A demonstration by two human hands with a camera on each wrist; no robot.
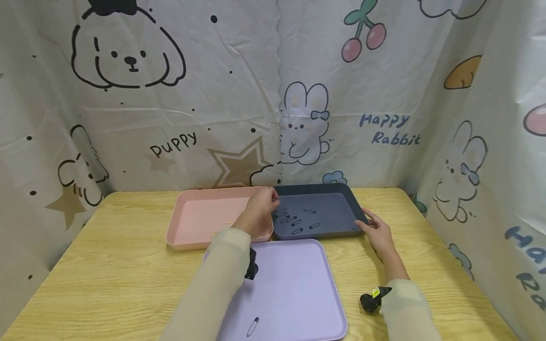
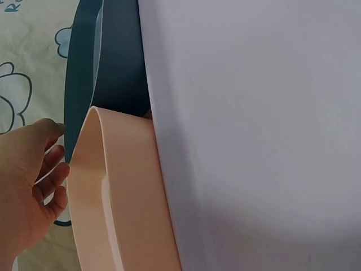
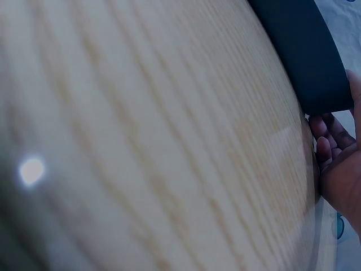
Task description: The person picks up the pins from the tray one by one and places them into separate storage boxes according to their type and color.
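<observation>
My right hand [image 1: 377, 232] grips the dark blue-grey tray [image 1: 332, 201] at its right front corner, thumb at the rim. In the right wrist view its fingers [image 3: 324, 144] curl by the outer wall. Over the seam between the dark tray and the pink tray [image 1: 200, 206] is my left hand [image 1: 261, 203], near the dark tray's back left corner. Its fingers [image 2: 53, 178] are bent beside the rims; whether they hold anything is hidden. Several dark safety pins [image 1: 296, 222] lie in the dark tray. Gold pins [image 1: 226, 222] lie in the pink tray, partly behind my left arm.
A lilac tray [image 1: 294, 289] stands in front of both trays, with one dark-ended safety pin [image 1: 252, 327] near its front. My left sleeve [image 1: 213, 284] crosses its left side. The wooden table [image 1: 106, 265] backs onto a printed curtain [image 1: 239, 94].
</observation>
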